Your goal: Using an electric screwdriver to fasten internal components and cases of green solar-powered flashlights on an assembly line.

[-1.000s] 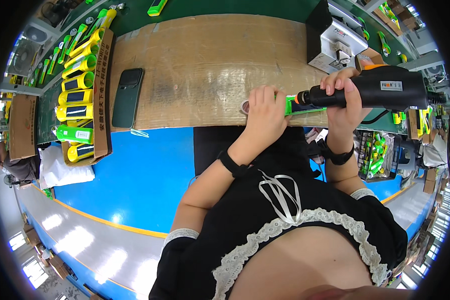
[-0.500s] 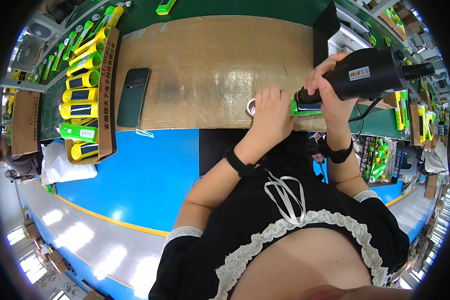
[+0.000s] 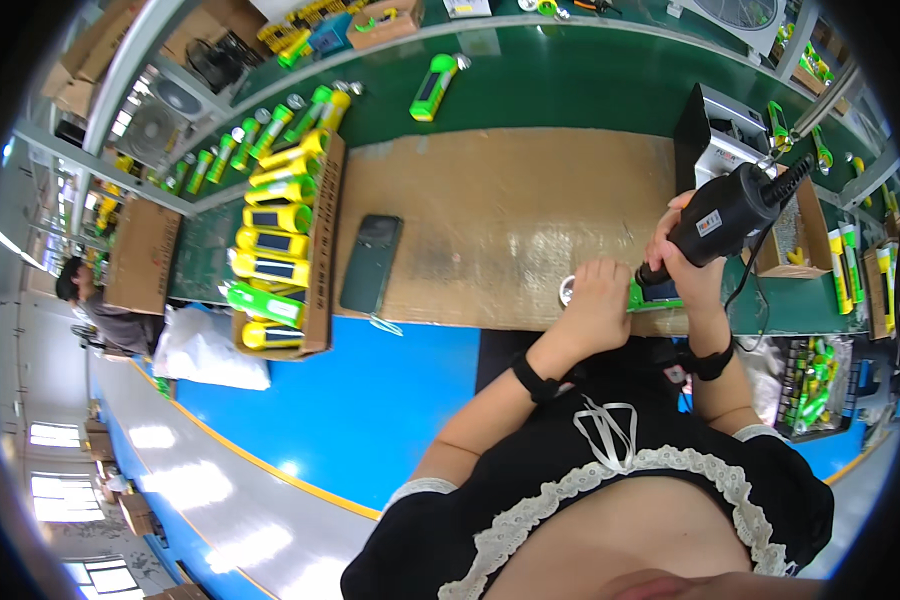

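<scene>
My left hand (image 3: 598,305) is wrapped round a green flashlight (image 3: 638,297) with a dark panel, lying near the front edge of the cardboard sheet (image 3: 490,200). Its round, pale head end (image 3: 567,291) sticks out to the left of the fingers. In my right hand (image 3: 676,258) is a black electric screwdriver (image 3: 735,210), tilted so that its nose points down and left at the flashlight, close to my left fingers. The tip and whatever it touches are too small or hidden to make out.
Left of the sheet stands a cardboard box (image 3: 325,250) full of yellow and green flashlights. A dark phone (image 3: 373,262) lies beside it. At right are a black-and-silver unit (image 3: 715,130) and a small carton (image 3: 800,240). Another person (image 3: 115,315) sits far left.
The whole view has swung, so the bench and my arms sit farther right and lower in the picture. Both hands keep their hold on the flashlight and the screwdriver.
</scene>
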A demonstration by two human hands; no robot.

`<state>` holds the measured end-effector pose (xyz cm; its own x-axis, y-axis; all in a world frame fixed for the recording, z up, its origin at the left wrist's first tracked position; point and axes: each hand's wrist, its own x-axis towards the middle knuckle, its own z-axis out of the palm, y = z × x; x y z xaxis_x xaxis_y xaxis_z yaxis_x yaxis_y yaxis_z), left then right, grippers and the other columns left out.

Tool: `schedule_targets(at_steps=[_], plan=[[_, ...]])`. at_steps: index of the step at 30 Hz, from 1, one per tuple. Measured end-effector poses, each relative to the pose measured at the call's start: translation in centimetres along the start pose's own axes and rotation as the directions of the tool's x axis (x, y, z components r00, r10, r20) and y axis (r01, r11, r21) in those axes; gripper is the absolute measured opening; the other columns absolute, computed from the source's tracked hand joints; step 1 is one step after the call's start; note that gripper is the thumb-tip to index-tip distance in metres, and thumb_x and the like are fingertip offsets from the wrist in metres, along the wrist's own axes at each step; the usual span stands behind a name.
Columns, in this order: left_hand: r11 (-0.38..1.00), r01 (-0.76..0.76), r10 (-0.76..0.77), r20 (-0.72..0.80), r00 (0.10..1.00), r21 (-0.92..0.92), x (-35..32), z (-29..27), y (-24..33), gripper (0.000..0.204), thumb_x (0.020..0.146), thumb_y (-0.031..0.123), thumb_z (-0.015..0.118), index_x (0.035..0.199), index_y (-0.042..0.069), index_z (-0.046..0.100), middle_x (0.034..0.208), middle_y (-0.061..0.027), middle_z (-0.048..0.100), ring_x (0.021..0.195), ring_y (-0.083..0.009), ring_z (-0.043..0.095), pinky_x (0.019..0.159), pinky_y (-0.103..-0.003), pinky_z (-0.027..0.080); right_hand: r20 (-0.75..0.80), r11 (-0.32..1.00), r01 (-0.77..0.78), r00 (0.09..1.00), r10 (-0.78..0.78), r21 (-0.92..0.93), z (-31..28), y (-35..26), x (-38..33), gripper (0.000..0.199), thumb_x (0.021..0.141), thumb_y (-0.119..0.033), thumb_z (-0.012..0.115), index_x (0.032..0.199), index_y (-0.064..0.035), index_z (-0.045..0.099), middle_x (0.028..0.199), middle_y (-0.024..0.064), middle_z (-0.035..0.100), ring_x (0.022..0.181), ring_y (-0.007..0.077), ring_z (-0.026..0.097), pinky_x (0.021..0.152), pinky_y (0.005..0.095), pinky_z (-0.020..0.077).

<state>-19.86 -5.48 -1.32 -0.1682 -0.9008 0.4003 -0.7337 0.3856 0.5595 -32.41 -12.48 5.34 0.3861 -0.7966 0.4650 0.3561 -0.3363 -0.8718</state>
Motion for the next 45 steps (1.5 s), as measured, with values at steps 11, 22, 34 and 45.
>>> schedule_targets(at_steps=[11, 22, 34, 45], plan=[[0.853, 0.375, -0.404, 0.004, 0.915, 0.364, 0.1, -2.1, 0.8, 0.051, 0.065, 0.021, 0.076, 0.101, -0.003, 0.05, 0.095, -0.0185, 0.05, 0.09, -0.0345, 0.053, 0.077, -0.042, 0.043, -0.09, 0.921, 0.366, 0.93, -0.357, 0.13, -5.9, -9.5, -1.6, 0.077, 0.079, -0.02, 0.066, 0.133, 0.0024, 0.018, 0.069, 0.0043, 0.049, 0.055, 0.0136, 0.051, 0.053, 0.0269, 0.0448], [0.753, 0.443, -0.39, -0.212, 0.896, 0.487, 26.2, 1.7, -13.7, 0.055, 0.074, 0.047, 0.069, 0.098, -0.001, 0.055, 0.097, -0.0145, 0.055, 0.091, -0.0289, 0.057, 0.075, -0.038, 0.048, -0.28, 0.947, 0.303, 0.905, -0.321, -0.107, -6.2, -3.3, 2.1, 0.063, 0.079, -0.016, 0.066, 0.126, -0.0029, 0.026, 0.07, 0.0063, 0.049, 0.06, 0.0176, 0.049, 0.06, 0.0303, 0.0433], [0.329, 0.789, -0.71, -0.415, 0.569, 0.519, 19.7, -14.3, -33.2, 0.049, 0.072, 0.021, 0.071, 0.113, 0.004, 0.049, 0.104, -0.014, 0.054, 0.104, -0.028, 0.054, 0.084, -0.04, 0.045, -0.275, 0.986, 0.153, 0.947, -0.166, -0.068, -6.2, -2.1, 7.6, 0.052, 0.081, -0.021, 0.065, 0.118, -0.0084, 0.03, 0.07, 0.0065, 0.048, 0.062, 0.0191, 0.05, 0.066, 0.034, 0.0435], [-0.043, 0.836, -0.774, -0.548, 0.319, 0.547, 14.9, -25.0, -41.8, 0.075, 0.069, 0.058, 0.064, 0.119, 0.003, 0.059, 0.142, -0.0309, 0.027, 0.133, -0.0474, 0.02, 0.106, -0.056, 0.015, -0.388, 0.988, 0.153, 0.91, -0.149, -0.02, -13.7, 0.1, -9.5, 0.027, 0.085, -0.02, 0.055, 0.101, -0.0035, 0.041, 0.078, 0.0042, 0.039, 0.073, 0.015, 0.042, 0.079, 0.0317, 0.0351]])
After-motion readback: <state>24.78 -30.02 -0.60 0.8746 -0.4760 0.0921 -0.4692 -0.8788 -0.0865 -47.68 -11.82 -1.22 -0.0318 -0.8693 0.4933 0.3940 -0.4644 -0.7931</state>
